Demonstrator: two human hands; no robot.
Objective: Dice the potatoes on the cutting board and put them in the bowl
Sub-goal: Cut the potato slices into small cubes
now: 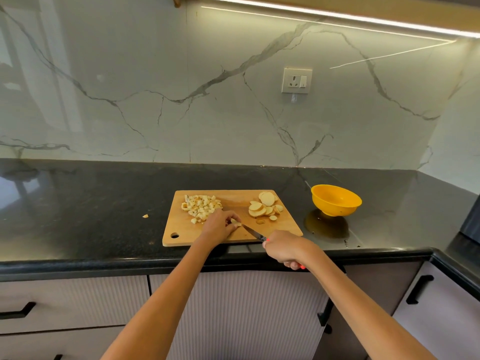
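Observation:
A wooden cutting board [181, 229] lies on the black counter. A heap of diced potato [201, 206] covers its far left part, and a stack of round potato slices [263, 207] sits at its far right. My left hand [219, 227] presses a small potato piece [235, 222] against the board's middle. My right hand [284, 249] grips the red handle of a knife [253, 233], whose blade tip reaches that piece. An empty yellow bowl [335, 200] stands to the right of the board.
One stray potato bit [145, 216] lies on the counter [91, 203] left of the board. A marble backsplash with a wall socket [297, 80] rises behind. Drawers and cabinet doors sit below the counter edge. A dark appliance edge [471, 224] shows at far right.

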